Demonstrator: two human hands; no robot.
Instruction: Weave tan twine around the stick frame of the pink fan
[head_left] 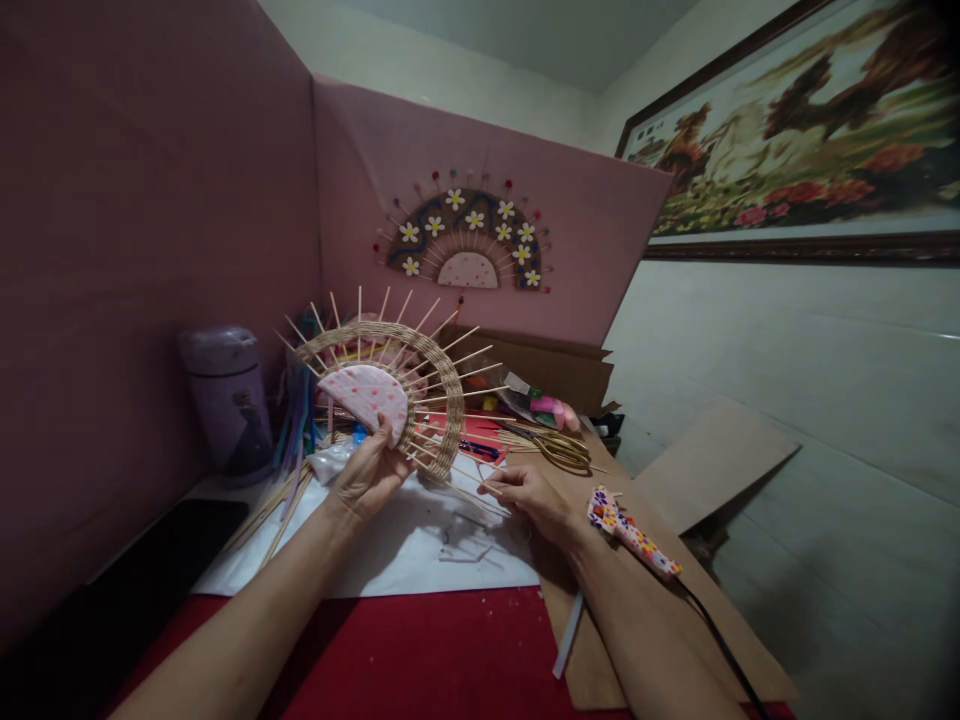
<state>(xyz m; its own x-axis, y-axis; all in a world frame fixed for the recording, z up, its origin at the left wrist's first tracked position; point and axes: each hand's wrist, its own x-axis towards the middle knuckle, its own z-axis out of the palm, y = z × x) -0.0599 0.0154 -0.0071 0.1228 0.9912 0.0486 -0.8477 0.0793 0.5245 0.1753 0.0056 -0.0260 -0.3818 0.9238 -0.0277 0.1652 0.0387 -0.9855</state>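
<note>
A half-round fan frame (450, 385) of thin wooden sticks, with a woven twine band across them, is held up over the white sheet. At its base sits a pink half-disc (367, 393) with red dots. My left hand (375, 475) grips the fan at this half-disc, thumb on the front. Lower right of the fan, my right hand (529, 492) has its fingers pinched at the end of a thin strand or stick by the fan's lowest sticks; which of the two is too small to tell.
A finished flowered fan (469, 235) hangs on the pink board. Gold-handled scissors (566, 450) and a flowered glue gun (634, 532) with a cord lie on the right. A purple tumbler (229, 400) and loose sticks (281, 510) are at left.
</note>
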